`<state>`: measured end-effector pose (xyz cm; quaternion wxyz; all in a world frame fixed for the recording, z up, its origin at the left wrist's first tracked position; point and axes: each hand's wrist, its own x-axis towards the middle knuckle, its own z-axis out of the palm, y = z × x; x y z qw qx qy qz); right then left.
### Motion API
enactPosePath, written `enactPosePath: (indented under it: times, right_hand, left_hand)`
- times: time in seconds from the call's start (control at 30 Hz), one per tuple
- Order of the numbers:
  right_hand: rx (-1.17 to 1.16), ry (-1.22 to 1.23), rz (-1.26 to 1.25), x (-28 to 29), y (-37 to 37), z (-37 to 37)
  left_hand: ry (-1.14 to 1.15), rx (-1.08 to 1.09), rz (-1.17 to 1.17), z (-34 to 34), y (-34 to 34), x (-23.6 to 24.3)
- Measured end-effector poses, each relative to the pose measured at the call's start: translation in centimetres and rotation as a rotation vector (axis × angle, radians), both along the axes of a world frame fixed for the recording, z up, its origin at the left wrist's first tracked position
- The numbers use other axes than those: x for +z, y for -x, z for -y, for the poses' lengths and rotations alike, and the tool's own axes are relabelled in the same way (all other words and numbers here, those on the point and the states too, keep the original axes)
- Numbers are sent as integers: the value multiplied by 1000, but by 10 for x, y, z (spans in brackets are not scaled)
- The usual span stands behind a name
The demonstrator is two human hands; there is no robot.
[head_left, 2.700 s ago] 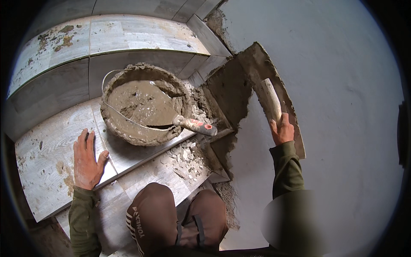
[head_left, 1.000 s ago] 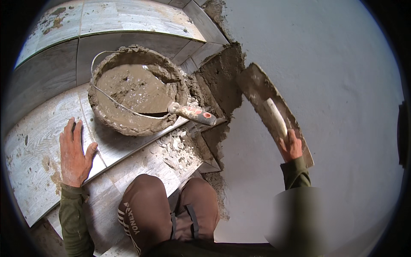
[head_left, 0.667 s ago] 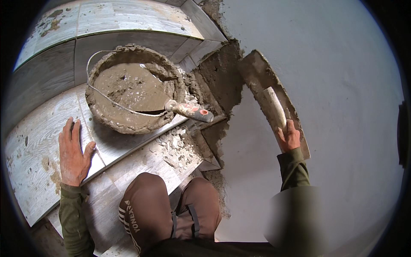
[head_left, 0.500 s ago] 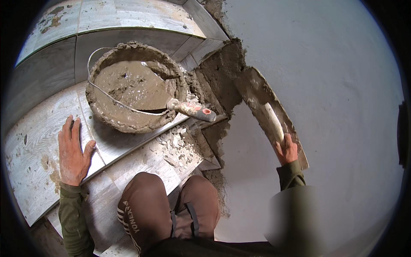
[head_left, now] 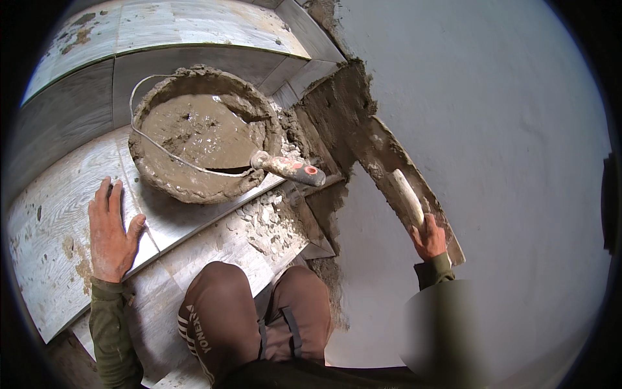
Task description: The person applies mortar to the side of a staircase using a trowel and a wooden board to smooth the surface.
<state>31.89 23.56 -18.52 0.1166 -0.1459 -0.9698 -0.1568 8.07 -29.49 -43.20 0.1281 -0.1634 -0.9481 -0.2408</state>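
My left hand (head_left: 115,236) lies with fingers apart on a wood-look tiled step (head_left: 52,246). My right hand (head_left: 428,235) grips the pale handle (head_left: 407,193) of a long mortar-coated float (head_left: 382,147), whose blade rests on the grey wall (head_left: 492,142). Its upper end lies over a rough band of dark wet mortar (head_left: 334,97) along the stair edge. A mortar-caked bucket (head_left: 159,178) of wet grey mix stands on the step to the right of my left hand, with a trowel (head_left: 295,170) lying in it, its handle jutting over the rim toward the wall.
A higher tiled step (head_left: 162,26) with dried splatters lies behind the bucket. Broken pale chips (head_left: 265,227) are scattered on the lower step near the wall. My bent knees are at the bottom middle. A dark shape sits at the far right rim.
The float and my right hand have moved down the picture and slightly left, its upper end now lower on the mortar band. My left hand stays on the step.
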Motion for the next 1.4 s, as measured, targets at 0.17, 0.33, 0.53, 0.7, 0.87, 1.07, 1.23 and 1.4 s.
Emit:
enactPosePath:
  times: [0.17, 0.33, 0.53, 0.7, 0.87, 1.07, 1.23, 1.4]
  right_hand:
    - [-17, 24, -153, 4, 37, 6]
    - [-79, 2, 6, -16, 22, -13]
    - [66, 118, -127, -18, 39, 0]
    - [-16, 53, -137, -10, 76, -6]
    - [-72, 118, 80, -59, 25, 9]
    - [-62, 336, -191, -100, 47, 18]
    - [-100, 283, -184, -121, 68, 21]
    - [-139, 172, -178, -143, 63, 22]
  left_hand:
    - [60, 14, -18, 1, 1, -6]
    - [27, -8, -5, 1, 1, -1]
    - [-7, 3, 24, 0, -1, 2]
    - [-46, -13, 43, -2, 0, 2]
    - [-20, -14, 56, 1, -2, 6]
    - [-37, -31, 36, -5, -1, 8]
    - [-29, -38, 27, -4, -1, 12]
    - [-22, -37, 32, -7, -2, 14]
